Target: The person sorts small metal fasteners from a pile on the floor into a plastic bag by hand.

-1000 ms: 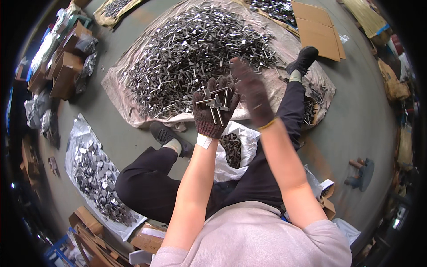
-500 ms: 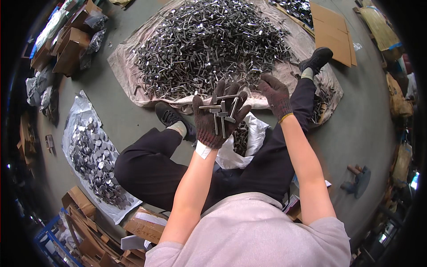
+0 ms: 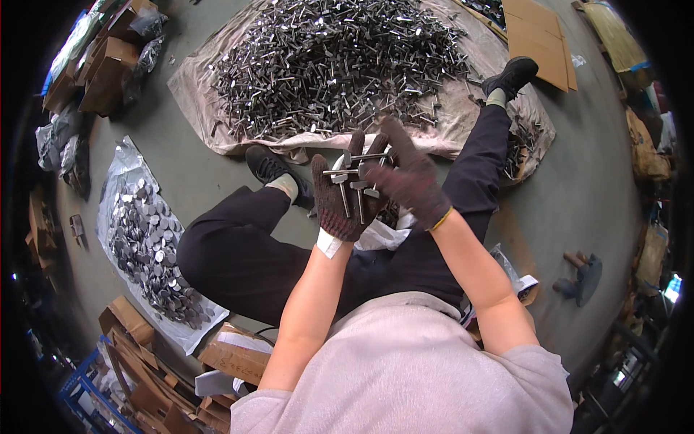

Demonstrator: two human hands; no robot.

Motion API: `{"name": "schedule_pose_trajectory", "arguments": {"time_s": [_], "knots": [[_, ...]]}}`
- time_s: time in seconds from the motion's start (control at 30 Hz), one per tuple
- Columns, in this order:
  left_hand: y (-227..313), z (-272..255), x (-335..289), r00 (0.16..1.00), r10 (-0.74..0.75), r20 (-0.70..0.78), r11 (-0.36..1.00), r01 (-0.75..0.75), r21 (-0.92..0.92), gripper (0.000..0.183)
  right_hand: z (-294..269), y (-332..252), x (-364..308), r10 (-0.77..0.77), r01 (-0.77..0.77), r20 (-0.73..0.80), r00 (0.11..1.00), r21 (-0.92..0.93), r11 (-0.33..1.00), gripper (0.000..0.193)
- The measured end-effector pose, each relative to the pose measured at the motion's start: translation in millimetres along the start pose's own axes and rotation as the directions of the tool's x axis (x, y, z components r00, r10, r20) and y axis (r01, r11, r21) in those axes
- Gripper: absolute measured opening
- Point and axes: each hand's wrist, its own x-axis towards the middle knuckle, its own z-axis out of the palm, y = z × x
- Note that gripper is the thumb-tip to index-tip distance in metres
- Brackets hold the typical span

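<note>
My left hand (image 3: 338, 215), in a dark knit glove, is palm up with fingers spread. It holds several T-shaped metal bolts (image 3: 344, 197) lying across the palm and fingers. My right hand (image 3: 415, 185), gloved alike and slightly blurred, reaches over from the right with its fingers stretched out. Its thumb side overlaps the bolts; whether it touches them I cannot tell. Below both hands, between my legs, a white sack (image 3: 379, 237) with metal pieces inside is partly hidden. Ahead lies a large heap of similar metal pieces (image 3: 340, 69).
The heap rests on a pale cloth (image 3: 194, 94). Grey metal discs (image 3: 155, 246) lie on a plastic sheet (image 3: 124, 165) at the left. Cardboard boxes (image 3: 108, 76) stand far left, a flat cardboard (image 3: 536, 43) far right, a small stool-like object (image 3: 582, 278) at the right.
My right hand has swung left from beside the sack to over my left hand. The left hand stays nearly in place with the bolts on it.
</note>
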Motion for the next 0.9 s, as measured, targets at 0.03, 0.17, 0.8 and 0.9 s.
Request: {"name": "schedule_pose_trajectory", "arguments": {"time_s": [0.03, 0.17, 0.8, 0.9], "knots": [[-0.3, 1.9, -1.5, 1.000, -0.018, 0.014, 0.994, 0.019, -0.105, 0.079, -2.3, 3.4, 0.8, 0.072, -0.060, -0.037, 0.997, 0.263, 0.963, 0.065], [-4.6, -2.1, -7.7, 1.000, -0.012, -0.012, 0.980, 0.010, -0.197, 0.073, -27.8, 11.1, -1.5, 0.384, -0.254, -0.068, 0.921, 0.641, 0.724, 0.048], [-4.8, -12.6, -3.0, 1.000, -0.002, -0.021, 0.993, -0.001, -0.122, 0.074, 12.6, 0.2, -12.3, -0.257, 0.168, -0.283, 0.924, -0.302, 0.938, 0.043], [-13.1, -12.9, 11.9, 0.996, 0.033, -0.086, 0.998, -0.027, 0.063, 0.072, 60.1, 32.8, -7.2, -0.027, 0.060, -0.192, 0.981, 0.169, 0.984, 0.048]]}}
